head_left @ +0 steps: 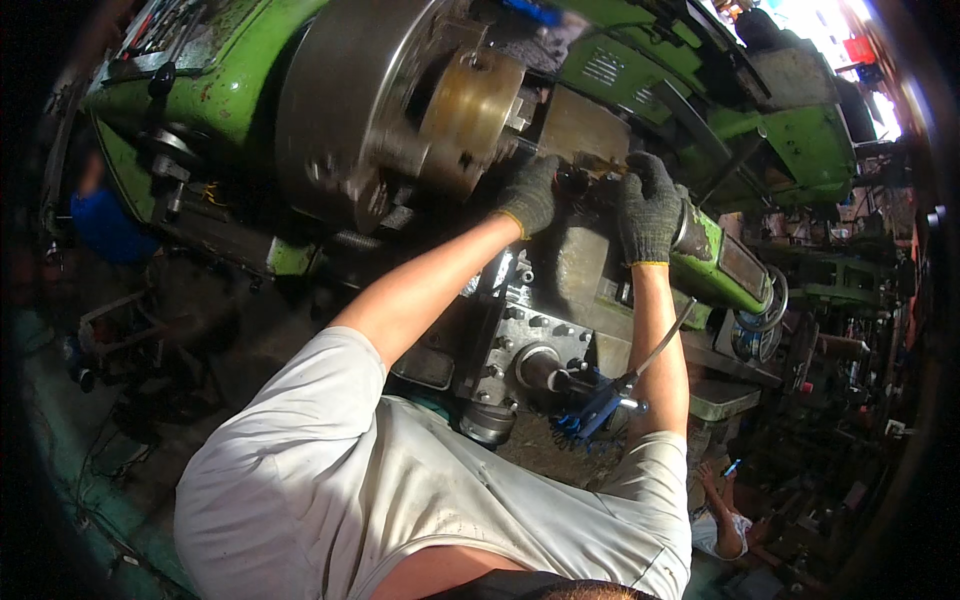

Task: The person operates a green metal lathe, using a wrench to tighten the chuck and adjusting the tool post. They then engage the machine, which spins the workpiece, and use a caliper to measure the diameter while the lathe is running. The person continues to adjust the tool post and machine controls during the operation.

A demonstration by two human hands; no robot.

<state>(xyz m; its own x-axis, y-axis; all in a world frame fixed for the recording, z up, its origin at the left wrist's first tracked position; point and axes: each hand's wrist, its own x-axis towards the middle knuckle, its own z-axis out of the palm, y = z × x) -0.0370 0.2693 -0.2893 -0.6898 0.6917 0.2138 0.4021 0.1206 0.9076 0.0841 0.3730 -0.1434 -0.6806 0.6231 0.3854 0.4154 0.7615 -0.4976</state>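
Note:
My left hand [530, 197], in a dark knitted glove, is near the face of a brass-coloured ring-shaped workpiece [472, 108] clamped in a large lathe chuck [345, 100]. Its fingers look curled around something dark and too small to make out. To the right my gloved right hand [648, 208] has its fingers bent over a dark part beside the tailstock end [720, 265]. What lies under these fingers is hidden. A flat brownish metal plate [585, 128] stands just beyond the hands. The chuck's edge looks smeared, as if turning.
In front of my body is the tool carriage [520, 345] with its bolts and round knob. A blue air gun [600, 408] with a long thin nozzle hangs by my right forearm. The handwheel [765, 300] is at right. Another person [722, 530] is at lower right.

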